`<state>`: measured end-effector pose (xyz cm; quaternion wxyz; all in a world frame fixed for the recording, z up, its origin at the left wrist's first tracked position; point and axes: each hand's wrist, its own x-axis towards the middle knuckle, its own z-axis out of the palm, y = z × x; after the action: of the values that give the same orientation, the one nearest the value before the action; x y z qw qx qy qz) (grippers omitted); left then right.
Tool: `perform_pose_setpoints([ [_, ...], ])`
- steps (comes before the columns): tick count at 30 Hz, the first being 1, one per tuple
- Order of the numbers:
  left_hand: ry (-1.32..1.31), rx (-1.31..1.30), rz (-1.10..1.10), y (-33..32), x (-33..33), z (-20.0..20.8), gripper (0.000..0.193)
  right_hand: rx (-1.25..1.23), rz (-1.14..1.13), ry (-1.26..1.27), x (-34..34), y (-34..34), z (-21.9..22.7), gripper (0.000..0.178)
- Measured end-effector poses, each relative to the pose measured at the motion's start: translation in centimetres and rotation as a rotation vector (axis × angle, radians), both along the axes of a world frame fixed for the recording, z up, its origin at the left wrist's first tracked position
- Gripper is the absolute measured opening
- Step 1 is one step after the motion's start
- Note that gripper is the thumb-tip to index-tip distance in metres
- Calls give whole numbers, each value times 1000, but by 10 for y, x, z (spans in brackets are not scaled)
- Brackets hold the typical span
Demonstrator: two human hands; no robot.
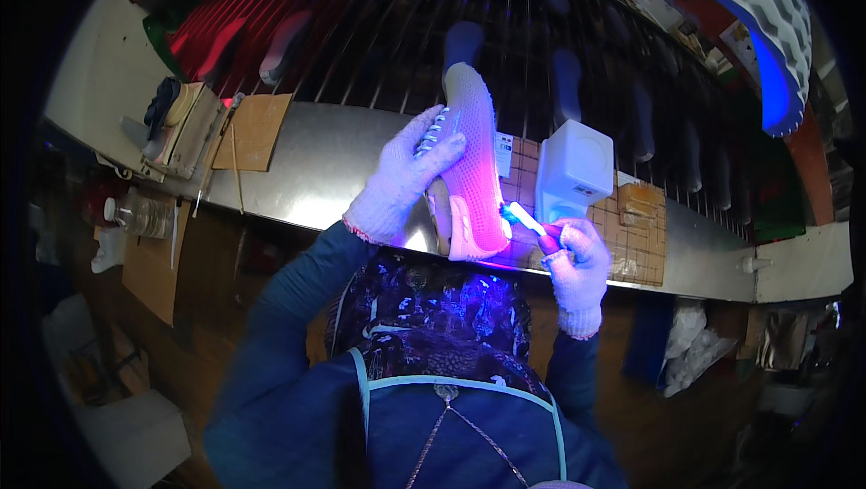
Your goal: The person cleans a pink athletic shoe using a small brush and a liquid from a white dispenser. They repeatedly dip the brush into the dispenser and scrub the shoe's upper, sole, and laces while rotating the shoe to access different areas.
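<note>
A shoe upper with mesh sides and white laces stands at a slant over the metal bench edge, toe pointing away, lit pink and violet. My left hand, in a white knit glove, is closed around its laced side. My gloved right hand is closed on a small brush with a bright shaft and pinkish grip. Its tip is at the shoe's lower right edge near the heel, glowing blue; whether it touches I cannot tell. Just beyond the brush is a white plastic container.
Past the bench runs a rack of metal rods carrying several soles, such as a blue one. Cardboard pieces and sticks lie at left. A large grey, wavy-patterned object hangs over the upper right. A plastic bottle is below left.
</note>
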<state>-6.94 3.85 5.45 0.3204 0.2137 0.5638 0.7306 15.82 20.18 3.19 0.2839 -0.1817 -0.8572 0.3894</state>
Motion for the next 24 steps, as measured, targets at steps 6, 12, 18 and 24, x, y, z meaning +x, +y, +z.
perform_pose_setpoints([
  [6,74,-22,-9,4,-17,1,75,92,-40,-8,2,5,-2,9],
  [12,35,-1,-57,7,-30,-1,71,162,-81,77,-4,4,9,13],
  [18,-133,-53,-109,11,-33,0,65,444,-100,86,-8,3,34,18],
  [24,-329,12,-242,7,-26,0,57,378,-77,109,-8,7,50,16],
])
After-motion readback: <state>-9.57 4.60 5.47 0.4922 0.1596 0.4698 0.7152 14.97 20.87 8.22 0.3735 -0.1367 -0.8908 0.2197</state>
